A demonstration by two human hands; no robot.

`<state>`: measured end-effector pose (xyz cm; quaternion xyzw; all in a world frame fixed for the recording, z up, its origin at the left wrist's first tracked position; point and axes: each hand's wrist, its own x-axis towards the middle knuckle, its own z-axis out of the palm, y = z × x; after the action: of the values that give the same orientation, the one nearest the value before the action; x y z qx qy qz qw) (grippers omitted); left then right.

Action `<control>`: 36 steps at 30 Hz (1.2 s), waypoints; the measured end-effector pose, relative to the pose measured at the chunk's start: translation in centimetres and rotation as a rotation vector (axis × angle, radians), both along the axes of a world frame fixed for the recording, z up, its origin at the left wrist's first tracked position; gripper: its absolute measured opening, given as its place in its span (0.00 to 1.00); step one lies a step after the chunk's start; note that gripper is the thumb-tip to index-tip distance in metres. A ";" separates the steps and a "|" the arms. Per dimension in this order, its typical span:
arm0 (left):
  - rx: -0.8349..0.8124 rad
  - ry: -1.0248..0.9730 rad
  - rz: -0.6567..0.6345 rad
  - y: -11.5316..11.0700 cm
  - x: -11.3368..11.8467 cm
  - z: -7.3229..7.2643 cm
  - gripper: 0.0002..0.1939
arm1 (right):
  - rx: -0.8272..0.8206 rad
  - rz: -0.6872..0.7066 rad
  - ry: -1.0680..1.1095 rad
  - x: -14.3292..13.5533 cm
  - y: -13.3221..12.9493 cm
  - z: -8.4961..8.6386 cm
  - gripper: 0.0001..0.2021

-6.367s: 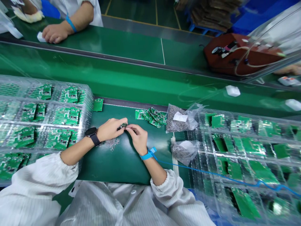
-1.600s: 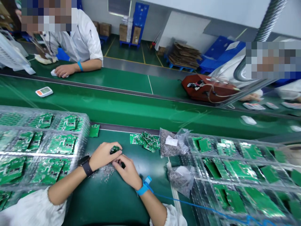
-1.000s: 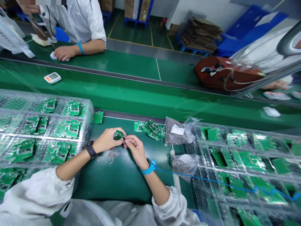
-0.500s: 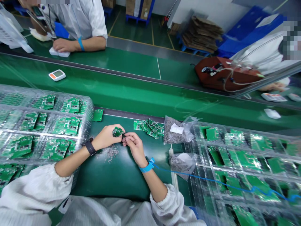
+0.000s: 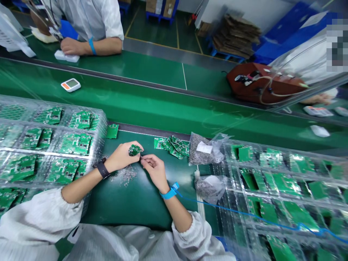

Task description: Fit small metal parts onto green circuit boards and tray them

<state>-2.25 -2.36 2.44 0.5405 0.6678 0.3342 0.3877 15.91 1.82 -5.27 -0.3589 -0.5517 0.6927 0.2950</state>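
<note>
My left hand (image 5: 121,156) is closed on a small green circuit board (image 5: 135,150), lifted above the bench. The fingertips of my right hand (image 5: 155,169) are pinched together at the board's lower right edge. Something small and dark is between them, too tiny to name. Below my left hand lies a loose scatter of small metallic parts (image 5: 127,176) on the green work surface (image 5: 127,206). Beyond my right hand rests a heap of circuit boards (image 5: 175,146).
Clear trays of circuit boards stand at left (image 5: 94,143) and right (image 5: 231,192). Two plastic bags of small parts (image 5: 200,149) lie beside the right tray. A blue cord (image 5: 244,212) runs from my right wristband. A co-worker's hand (image 5: 73,47) rests across the divider.
My hands have shifted very slightly left and up, still close together. The right fingers sit a little lower against the board. The board stays in my left hand.
</note>
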 end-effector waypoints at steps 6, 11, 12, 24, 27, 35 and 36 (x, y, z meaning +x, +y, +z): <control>-0.012 0.046 0.003 -0.1 0.0 -0.1 0.14 | 0.088 0.003 -0.075 0.0 -0.3 0.2 0.10; -0.007 0.049 -0.010 -0.1 -0.1 -0.2 0.14 | 0.087 0.018 -0.070 0.1 -0.4 0.2 0.10; -0.010 0.049 -0.009 -0.1 -0.1 -0.2 0.14 | 0.082 0.023 -0.070 0.1 -0.4 0.2 0.11; -0.031 0.020 -0.009 -0.1 -0.2 -0.4 0.14 | 0.054 0.026 -0.049 0.2 0.1 0.3 0.14; -0.027 0.016 -0.027 -0.1 -0.2 -0.2 0.14 | 0.045 0.038 -0.048 0.3 0.1 0.5 0.15; -0.004 0.027 -0.136 -0.2 0.1 0.5 0.12 | -0.118 0.106 0.049 0.6 0.4 0.7 0.13; -0.002 0.014 -0.147 -0.1 0.1 0.5 0.11 | -0.137 0.110 0.071 0.6 0.4 0.6 0.13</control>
<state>-2.15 -2.51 2.99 0.5899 0.6294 0.3003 0.4071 16.55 2.19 -4.62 -0.3225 -0.5111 0.7563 0.2506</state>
